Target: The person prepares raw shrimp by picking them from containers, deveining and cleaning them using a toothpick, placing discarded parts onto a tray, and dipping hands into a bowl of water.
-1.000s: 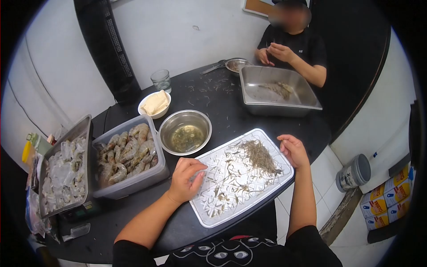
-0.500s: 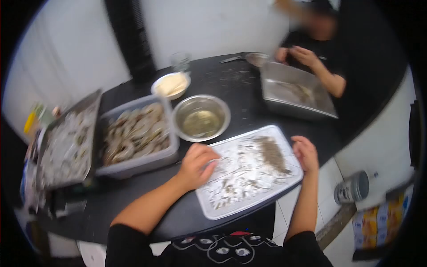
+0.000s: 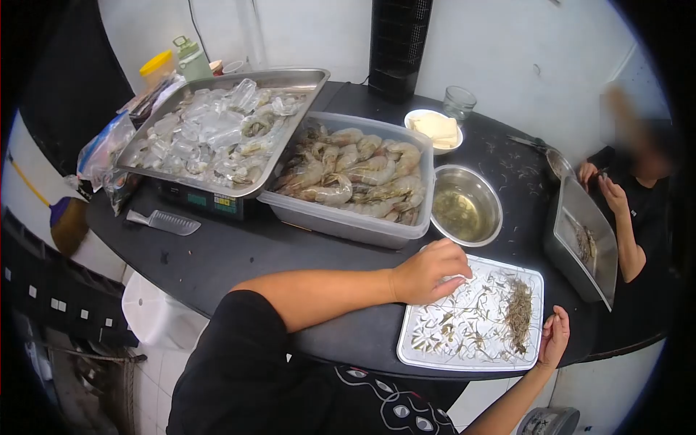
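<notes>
My left hand is over the upper left edge of a white ridged tray, its fingers loosely bent and the thumb apart from them, with nothing visible in it. My right hand rests beside the tray's right edge, fingers half curled and holding nothing that I can see. Thin shrimp scraps lie across the tray, and a denser brown heap sits on its right side. Behind my left hand are a steel bowl of cloudy liquid and a plastic tub full of whole shrimp.
A steel tray of ice and shrimp stands on a scale at the left, near a comb-like tool. Farther back are a white bowl and a glass. A person sits at the right behind a steel pan.
The view has swung left, so the table's things appear farther right and more of the ice tray shows. Both my hands remain by the white tray, little changed in pose.
</notes>
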Action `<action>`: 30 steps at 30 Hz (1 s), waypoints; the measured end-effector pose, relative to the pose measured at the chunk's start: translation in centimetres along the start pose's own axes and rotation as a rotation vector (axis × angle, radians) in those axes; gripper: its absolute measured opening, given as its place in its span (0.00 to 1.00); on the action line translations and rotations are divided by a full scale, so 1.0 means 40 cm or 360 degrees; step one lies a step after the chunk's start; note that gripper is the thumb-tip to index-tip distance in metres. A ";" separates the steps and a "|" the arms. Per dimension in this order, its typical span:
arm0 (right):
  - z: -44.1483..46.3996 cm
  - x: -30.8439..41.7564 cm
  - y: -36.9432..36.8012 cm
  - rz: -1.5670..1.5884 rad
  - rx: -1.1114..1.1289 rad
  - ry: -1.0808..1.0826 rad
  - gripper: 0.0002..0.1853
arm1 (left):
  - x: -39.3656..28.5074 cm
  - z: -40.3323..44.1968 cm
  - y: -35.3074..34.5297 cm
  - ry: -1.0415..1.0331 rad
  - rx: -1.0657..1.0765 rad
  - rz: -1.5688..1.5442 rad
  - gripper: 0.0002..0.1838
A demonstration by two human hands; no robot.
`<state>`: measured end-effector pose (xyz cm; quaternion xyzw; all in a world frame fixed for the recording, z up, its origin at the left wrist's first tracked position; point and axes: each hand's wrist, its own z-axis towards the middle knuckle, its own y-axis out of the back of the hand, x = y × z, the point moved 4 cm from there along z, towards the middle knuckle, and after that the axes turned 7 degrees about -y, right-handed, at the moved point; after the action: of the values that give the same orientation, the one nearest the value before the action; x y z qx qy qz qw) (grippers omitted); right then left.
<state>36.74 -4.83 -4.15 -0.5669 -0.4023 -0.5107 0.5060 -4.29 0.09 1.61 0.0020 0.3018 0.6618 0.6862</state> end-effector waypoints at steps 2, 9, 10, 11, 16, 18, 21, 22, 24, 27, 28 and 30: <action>0.001 -0.006 0.001 0.0004 -0.0017 -0.0004 0.14 | -0.003 0.000 0.000 0.0013 -0.0020 -0.0021 0.09; -0.002 0.001 -0.008 0.0030 -0.0010 0.0003 0.13 | -0.006 0.000 0.002 -0.0008 -0.0040 -0.0009 0.09; -0.002 0.002 -0.010 0.0031 -0.0010 0.0006 0.13 | -0.005 0.004 0.003 -0.0023 -0.0033 0.0007 0.09; -0.003 0.002 -0.012 0.0032 -0.0009 0.0006 0.13 | -0.007 0.004 0.004 -0.0033 -0.0025 0.0023 0.09; 0.001 -0.007 -0.020 0.0022 -0.0012 0.0041 0.13 | -0.007 0.001 0.003 -0.0057 -0.0042 0.0058 0.10; -0.007 0.008 -0.024 0.0036 0.0031 0.0036 0.13 | -0.002 -0.001 -0.003 -0.0012 -0.0035 0.0007 0.10; -0.008 0.010 -0.034 0.0092 -0.0002 0.0008 0.13 | -0.009 0.007 -0.004 0.0011 -0.0014 -0.0007 0.10; -0.004 0.009 -0.035 0.0089 -0.0009 0.0002 0.13 | -0.011 0.006 0.000 0.0018 -0.0005 0.0006 0.10; -0.009 0.007 -0.031 0.0081 -0.0041 -0.0013 0.13 | -0.014 0.004 0.004 0.0022 -0.0007 0.0018 0.10; -0.011 0.010 -0.035 0.0087 -0.0061 -0.0013 0.12 | -0.011 0.008 -0.003 0.0015 0.0006 0.0016 0.10; -0.010 0.010 -0.031 0.0069 -0.0056 0.0000 0.12 | -0.008 0.005 -0.001 0.0021 0.0009 0.0028 0.10; -0.002 0.000 -0.021 0.0043 -0.0032 0.0012 0.12 | -0.006 -0.010 0.004 0.0012 -0.0030 0.0069 0.09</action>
<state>35.92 -4.76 -4.02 -0.5752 -0.3876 -0.5101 0.5086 -4.60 -0.29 1.44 -0.0004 0.2979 0.6794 0.6706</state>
